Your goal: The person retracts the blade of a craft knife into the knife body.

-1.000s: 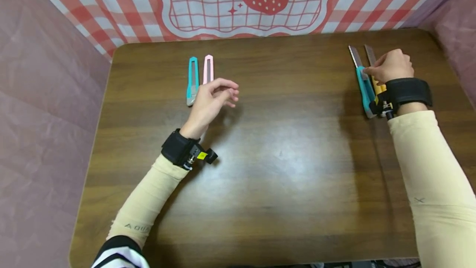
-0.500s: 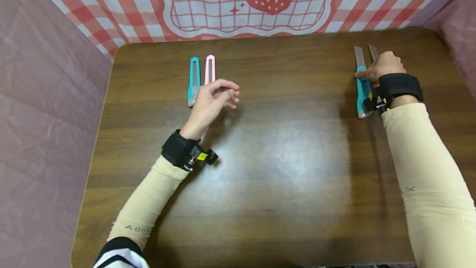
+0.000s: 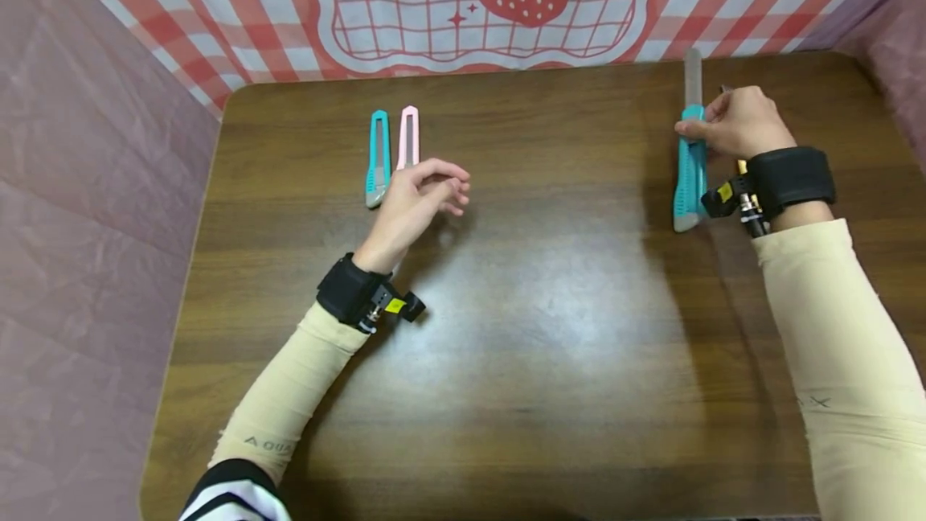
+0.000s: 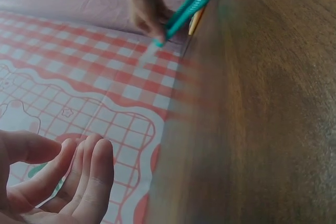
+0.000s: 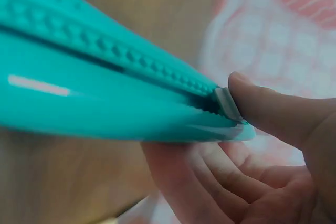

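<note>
My right hand (image 3: 748,123) grips a teal box cutter (image 3: 690,171) near its blade end. The long blade (image 3: 693,79) sticks out, pointing toward the back. In the right wrist view the thumb lies by the grey slider (image 5: 227,103), and the fingers curl beneath the teal handle (image 5: 105,93). A yellow box cutter (image 4: 197,20) lies beyond it on the table, mostly hidden by the hand in the head view. My left hand (image 3: 415,203) holds nothing, its fingers loosely curled. It partly covers a pink box cutter (image 3: 408,135), with another teal box cutter (image 3: 378,159) beside that.
The brown wooden table (image 3: 535,392) reaches to a red-and-white checked cloth (image 3: 434,22) with a strawberry print at the back. Pinkish cloth (image 3: 94,207) hangs at the left side. Both wrists carry black straps with small cameras.
My right hand has taken hold of the teal box cutter and raised it, shifting it slightly left, away from the yellow one. My left hand has stayed nearly still.
</note>
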Motion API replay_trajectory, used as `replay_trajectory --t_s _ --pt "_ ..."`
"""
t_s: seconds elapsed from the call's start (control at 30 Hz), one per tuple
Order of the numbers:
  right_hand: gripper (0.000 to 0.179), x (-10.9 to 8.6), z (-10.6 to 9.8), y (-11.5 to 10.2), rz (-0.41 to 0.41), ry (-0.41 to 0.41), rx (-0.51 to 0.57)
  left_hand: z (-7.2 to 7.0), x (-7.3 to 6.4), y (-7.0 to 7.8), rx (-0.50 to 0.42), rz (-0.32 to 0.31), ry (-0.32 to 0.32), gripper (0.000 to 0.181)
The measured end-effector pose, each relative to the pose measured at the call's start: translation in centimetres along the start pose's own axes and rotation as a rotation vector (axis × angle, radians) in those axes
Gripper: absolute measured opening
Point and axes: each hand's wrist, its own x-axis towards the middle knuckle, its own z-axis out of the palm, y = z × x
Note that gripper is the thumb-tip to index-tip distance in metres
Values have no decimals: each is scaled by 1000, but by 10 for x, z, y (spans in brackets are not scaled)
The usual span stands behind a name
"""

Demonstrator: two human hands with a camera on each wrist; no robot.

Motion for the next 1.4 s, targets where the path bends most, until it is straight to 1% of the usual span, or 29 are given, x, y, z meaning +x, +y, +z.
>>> replay_trajectory --t_s 0.1,0.2,0.27,0.37,0.5,0.63,0.7,0.8,0.93,1.0,1.1,1.17,1.33,1.4 --pt "46 -8 5 -27 -96 36 98 -1 0 -1 -3 -10 -18 14" --pt "38 -16 14 -56 -173 64 254 0 0 -3 -5 -20 -43 15" --pt "32 -20 21 -73 -222 69 369 1 0 -4 -9 -27 -55 16" --pt "25 -26 33 -98 -280 56 535 2 -1 -6 -24 -31 -62 18" --pt "23 -31 50 -127 -363 38 713 3 -2 -6 -40 -23 -71 19" --pt "25 -32 64 -151 -414 29 819 4 -2 -5 -20 5 -112 20" --pt "25 -32 70 -160 -424 26 855 5 -2 -4 -7 17 -136 22" --pt "26 -32 76 -170 -442 23 878 7 -2 -3 14 1 -151 24" --pt "26 -32 81 -173 -464 24 880 12 -2 -2 28 -29 -170 25" --pt "25 -32 83 -174 -467 27 879 13 -2 -3 32 -32 -183 24" --pt "25 -31 85 -173 -472 36 848 14 -2 -5 48 -37 -200 23" --pt "25 -31 86 -173 -477 39 830 14 -1 -8 55 -43 -206 23" --pt "23 -30 88 -173 -487 55 818 13 5 -31 68 -32 -190 22" --pt "22 -29 88 -173 -486 65 819 14 5 -34 69 -29 -181 22"
